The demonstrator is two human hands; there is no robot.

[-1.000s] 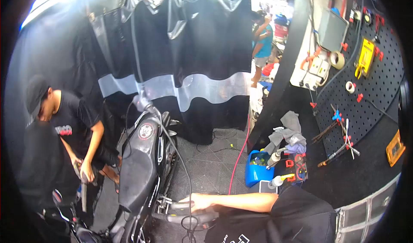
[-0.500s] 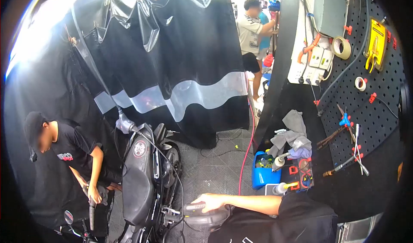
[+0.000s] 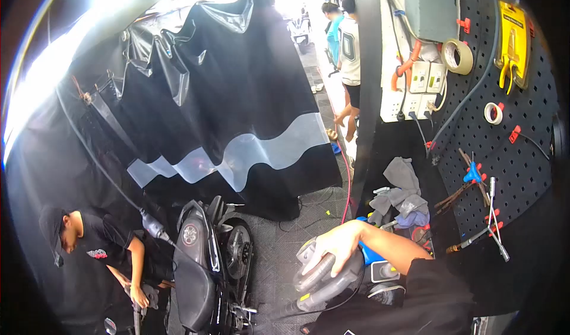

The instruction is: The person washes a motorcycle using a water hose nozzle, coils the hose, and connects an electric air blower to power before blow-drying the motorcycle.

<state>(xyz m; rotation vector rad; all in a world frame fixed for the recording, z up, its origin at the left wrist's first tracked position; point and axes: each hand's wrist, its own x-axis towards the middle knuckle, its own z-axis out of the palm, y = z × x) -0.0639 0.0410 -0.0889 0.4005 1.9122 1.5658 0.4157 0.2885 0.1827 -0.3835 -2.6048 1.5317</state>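
My right hand [image 3: 335, 246] is wrapped over the handle of a dark grey, blower-like power tool [image 3: 332, 284], its body hanging below my palm. A blurred nozzle end points down and left over the floor mat. To the left of the tool stands a black motorcycle [image 3: 199, 275] with its seat and wheel showing. My left hand is out of view.
A co-worker [image 3: 113, 252] bends over a dark part at the left. A plug connector [image 3: 155, 225] hangs above the motorcycle. Grey rags [image 3: 404, 186] and a blue container [image 3: 371, 253] sit to the right, beside a tool pegboard [image 3: 516, 181]. A black curtain [image 3: 237, 80] hangs behind.
My right hand has lifted the power tool up and to the right, away from the motorcycle. The view has shifted, and the people in the background stand differently.
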